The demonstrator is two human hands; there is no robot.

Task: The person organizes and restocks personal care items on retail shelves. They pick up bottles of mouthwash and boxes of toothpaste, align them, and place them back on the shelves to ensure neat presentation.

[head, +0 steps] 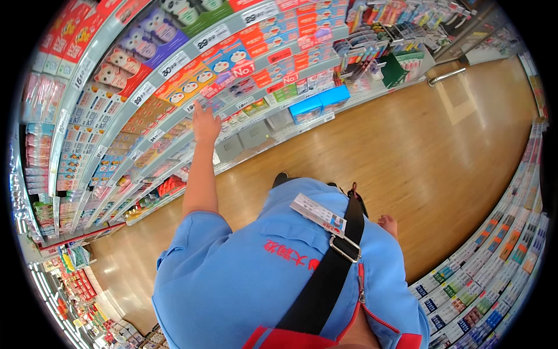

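My left hand (206, 125) reaches out to the shelving on the left, fingers extended at a shelf edge beside a price tag (190, 107). I see nothing held in it, and whether the fingertips touch the shelf is unclear. Just above the fingers are yellow cartons (185, 85) with round white characters, and pink promotional cards (212, 88) hang close by. My right hand (388, 224) hangs low at my side, partly hidden by my blue shirt (244, 279); its fingers look curled, and their contents cannot be made out.
Blue boxes (320, 104) sit on the bottom shelf, near grey bins (242, 139). Hanging packets (405, 17) fill the far end. A metal rail (447, 76) stands low by the wooden-look floor (392, 144). More stocked shelving (475, 279) curves along the right. A black strap (327, 279) crosses my chest.
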